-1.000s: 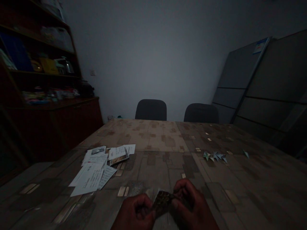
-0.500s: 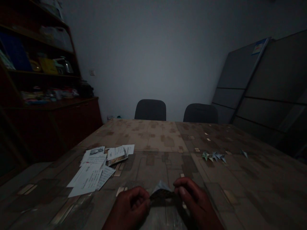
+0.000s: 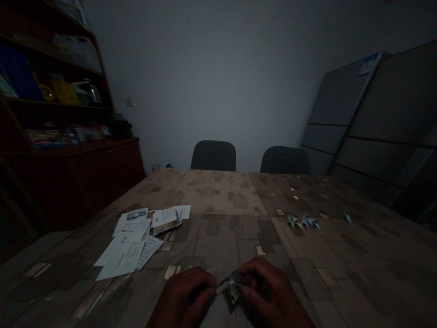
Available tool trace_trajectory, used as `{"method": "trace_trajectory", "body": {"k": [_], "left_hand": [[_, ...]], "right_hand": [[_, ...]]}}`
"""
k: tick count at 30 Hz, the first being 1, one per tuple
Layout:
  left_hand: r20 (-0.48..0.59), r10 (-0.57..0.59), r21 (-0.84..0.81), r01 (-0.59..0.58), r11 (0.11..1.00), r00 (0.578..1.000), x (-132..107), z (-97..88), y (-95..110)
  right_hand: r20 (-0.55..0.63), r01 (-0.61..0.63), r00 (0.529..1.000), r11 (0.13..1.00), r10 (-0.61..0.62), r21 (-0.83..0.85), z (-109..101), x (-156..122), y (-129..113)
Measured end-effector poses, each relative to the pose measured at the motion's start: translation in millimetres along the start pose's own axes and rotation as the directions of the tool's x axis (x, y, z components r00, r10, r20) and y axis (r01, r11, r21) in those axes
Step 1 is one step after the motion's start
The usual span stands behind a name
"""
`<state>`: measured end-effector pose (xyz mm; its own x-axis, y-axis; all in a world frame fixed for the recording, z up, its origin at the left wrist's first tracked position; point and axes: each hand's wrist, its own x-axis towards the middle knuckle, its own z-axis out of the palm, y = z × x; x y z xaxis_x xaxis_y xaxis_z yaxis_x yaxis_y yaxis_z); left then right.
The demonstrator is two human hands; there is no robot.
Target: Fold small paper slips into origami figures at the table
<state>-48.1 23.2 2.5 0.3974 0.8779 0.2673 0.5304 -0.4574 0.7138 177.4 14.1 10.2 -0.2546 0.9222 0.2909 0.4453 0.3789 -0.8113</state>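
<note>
The room is dim. My left hand (image 3: 186,298) and my right hand (image 3: 266,294) meet low at the near edge of the table (image 3: 225,200). Both pinch a small folded piece of patterned paper (image 3: 232,284) between their fingertips, just above the tabletop. The left fingers grip its left end and the right fingers curl over its right side. Much of the paper is hidden by my fingers.
Loose printed sheets (image 3: 128,246) and a phone (image 3: 167,226) lie to the left. Several small folded paper pieces (image 3: 304,222) sit to the right. Two dark chairs (image 3: 213,156) stand at the far side. A wooden shelf cabinet (image 3: 58,136) fills the left wall, and grey panels (image 3: 375,123) lean at the right.
The paper has been folded smaller and flatter between my fingers. Both hands have stayed in place, drawing slightly closer together.
</note>
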Motion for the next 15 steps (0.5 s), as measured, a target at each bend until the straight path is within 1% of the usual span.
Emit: {"method": "trace_trajectory", "body": {"k": [3,5,6,7,8,9,10,11,12,13,14,15], "left_hand": [[0.012,0.089,0.026,-0.089,0.996,0.996,-2,-0.4,-3],[0.002,0.159,0.032,-0.159,0.987,0.987,-3,1.4,-6],[-0.019,0.172,0.021,-0.171,0.985,0.985,-4,2.8,-7],[-0.049,0.153,-0.010,-0.153,0.988,0.987,-4,4.6,-8],[-0.075,0.091,-0.076,-0.097,0.992,0.993,-4,6.8,-8],[-0.083,-0.013,-0.182,-0.002,0.983,0.996,-5,9.4,-8],[-0.055,-0.143,-0.309,0.119,0.943,0.988,-5,12.5,-7],[0.012,-0.264,-0.436,0.243,0.867,0.964,-5,16.0,-7],[0.097,-0.352,-0.542,0.346,0.766,0.931,-5,19.9,-7],[0.174,-0.397,-0.617,0.414,0.669,0.901,-5,23.9,-6],[0.227,-0.412,-0.667,0.449,0.595,0.883,-6,28.0,-6],[0.250,-0.408,-0.699,0.455,0.552,0.878,-6,31.6,-6]], "right_hand": [[-0.002,0.025,1.000,0.999,-0.025,-0.022,4,0,5],[0.002,0.035,0.999,0.998,-0.035,-0.054,5,0,6],[-0.003,0.041,0.999,0.996,-0.041,-0.080,5,-1,6],[-0.014,0.047,0.999,0.992,-0.049,-0.114,5,-1,7],[-0.026,0.057,0.998,0.987,-0.061,-0.152,5,-2,7],[-0.040,0.063,0.997,0.979,-0.072,-0.194,5,-3,7],[-0.056,0.064,0.995,0.970,-0.079,-0.233,5,-4,8],[-0.072,0.068,0.993,0.961,-0.091,-0.268,5,-5,8],[-0.083,0.085,0.990,0.951,-0.114,-0.298,5,-7,9],[-0.093,0.114,0.984,0.939,-0.152,-0.325,5,-8,10],[-0.100,0.154,0.975,0.924,-0.200,-0.349,6,-9,10],[-0.103,0.203,0.961,0.907,-0.257,-0.369,6,-10,11]]}}
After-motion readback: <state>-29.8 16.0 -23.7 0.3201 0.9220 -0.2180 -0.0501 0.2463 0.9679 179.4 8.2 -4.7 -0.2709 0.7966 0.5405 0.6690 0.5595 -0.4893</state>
